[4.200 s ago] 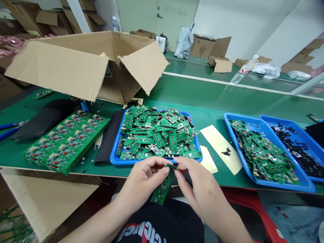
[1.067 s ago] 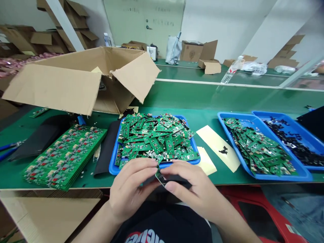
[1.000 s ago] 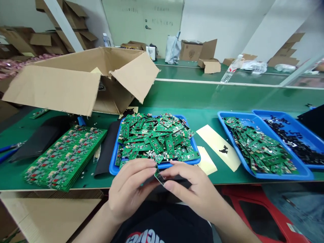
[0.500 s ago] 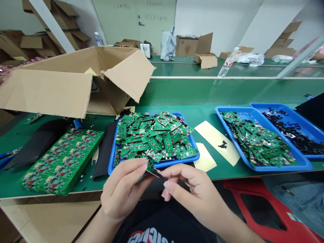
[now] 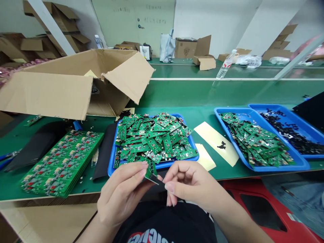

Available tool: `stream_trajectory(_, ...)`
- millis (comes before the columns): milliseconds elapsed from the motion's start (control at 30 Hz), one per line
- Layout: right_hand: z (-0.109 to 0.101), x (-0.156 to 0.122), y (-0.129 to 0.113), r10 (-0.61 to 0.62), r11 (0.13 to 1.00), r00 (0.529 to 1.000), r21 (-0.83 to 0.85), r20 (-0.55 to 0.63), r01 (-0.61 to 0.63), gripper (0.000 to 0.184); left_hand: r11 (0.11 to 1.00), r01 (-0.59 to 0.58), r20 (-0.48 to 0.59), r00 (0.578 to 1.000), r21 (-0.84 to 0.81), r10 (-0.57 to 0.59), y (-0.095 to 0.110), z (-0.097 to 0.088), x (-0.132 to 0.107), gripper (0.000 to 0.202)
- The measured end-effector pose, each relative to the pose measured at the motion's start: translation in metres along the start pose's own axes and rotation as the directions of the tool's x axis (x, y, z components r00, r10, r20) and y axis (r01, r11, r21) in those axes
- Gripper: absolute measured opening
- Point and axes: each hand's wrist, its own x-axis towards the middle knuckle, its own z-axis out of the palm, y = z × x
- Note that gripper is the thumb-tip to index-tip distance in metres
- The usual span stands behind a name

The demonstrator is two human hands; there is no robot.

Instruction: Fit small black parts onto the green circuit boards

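My left hand (image 5: 124, 192) is closed on a small green circuit board (image 5: 151, 169), held tilted in front of the near blue tray (image 5: 155, 166). That tray is heaped with loose circuit boards (image 5: 154, 140). At the board's lower edge, my right hand (image 5: 188, 184) pinches a small black piece (image 5: 161, 184) between thumb and index finger. The fingertips partly hide this piece, and I cannot tell whether it is fixed to the board. Just right of the tray, cream backing sheets (image 5: 211, 136) lie on the bench, one bearing several black pieces (image 5: 222, 145).
Stacked green board panels (image 5: 62, 162) stand at left, beside black sheets (image 5: 103, 152) and blue-handled pliers (image 5: 10, 157). Behind them is a large open carton (image 5: 48, 92). Two blue trays at right hold circuit boards (image 5: 258, 138) and small black parts (image 5: 291, 131). A red stool (image 5: 253, 202) stands below the bench.
The board has turned in my left hand, showing more of its component side. My right hand has shifted slightly right and down, still pinching. The view has moved a little.
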Motion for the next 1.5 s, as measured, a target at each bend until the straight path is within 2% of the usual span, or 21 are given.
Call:
stream_trajectory(133, 0.0, 0.003, -0.004, -0.009, 0.995, 0.998, -0.103, -0.061, 0.003, 0.009, 1.0, 0.011, 0.011, 1.0, -0.027, -0.011, 0.0, 0.002, -0.002, 0.014)
stream_trajectory(300, 0.001, 0.005, -0.009, -0.05, 0.951, 0.992, -0.31, -0.118, 0.011, 0.004, 0.998, 0.027, 0.021, 0.999, -0.055, -0.026, -0.001, 0.003, -0.002, 0.015)
stream_trajectory(433, 0.005, 0.005, -0.013, -0.217, 0.865, 0.968, -0.485, -0.126, 0.13, 0.004, 0.996, 0.013, 0.049, 0.999, -0.09, -0.009, 0.0, 0.0, 0.0, 0.019)
stream_trajectory(533, 0.008, 0.004, -0.014, -0.348, 0.776, 0.934, -0.584, -0.083, 0.238, 0.007, 0.99, 0.03, 0.061, 0.998, -0.135, -0.022, 0.001, 0.001, 0.0, 0.019)
stream_trajectory(600, 0.008, 0.003, -0.013, -0.445, 0.687, 0.895, -0.655, -0.039, 0.313, 0.009, 0.982, 0.064, 0.071, 0.996, -0.179, -0.052, 0.001, 0.003, 0.0, 0.02)
stream_trajectory(733, 0.007, 0.003, -0.008, -0.657, 0.407, 0.748, -0.793, 0.091, 0.453, 0.012, 0.926, 0.172, 0.11, 0.984, -0.337, -0.143, 0.004, 0.006, 0.0, 0.028)
stream_trajectory(800, 0.007, 0.004, -0.006, -0.707, 0.303, 0.69, -0.816, 0.154, 0.492, 0.013, 0.878, 0.242, 0.128, 0.97, -0.413, -0.207, 0.006, 0.006, 0.0, 0.032)
stream_trajectory(833, 0.007, 0.004, -0.006, -0.718, 0.278, 0.675, -0.82, 0.17, 0.501, 0.012, 0.853, 0.275, 0.136, 0.961, -0.443, -0.239, 0.008, 0.006, 0.0, 0.033)
stream_trajectory(1033, 0.004, 0.007, -0.006, -0.749, 0.281, 0.647, -0.818, 0.14, 0.502, 0.009, 0.718, 0.445, 0.249, 0.896, -0.536, -0.369, 0.013, 0.004, 0.004, 0.017)
stream_trajectory(1200, -0.003, 0.006, -0.011, -0.709, 0.266, 0.671, -0.799, 0.217, 0.539, 0.007, 0.597, 0.532, 0.33, 0.845, -0.6, -0.421, 0.014, 0.004, 0.006, 0.02)
stream_trajectory(1333, -0.006, 0.002, -0.017, -0.702, 0.225, 0.667, -0.811, 0.249, 0.54, 0.009, 0.476, 0.605, 0.42, 0.792, -0.638, -0.443, 0.013, 0.003, 0.004, 0.024)
stream_trajectory(1500, -0.008, 0.001, -0.018, -0.715, 0.122, 0.642, -0.856, 0.276, 0.503, 0.012, 0.481, 0.644, 0.52, 0.764, -0.594, -0.381, 0.013, 0.002, 0.004, 0.033)
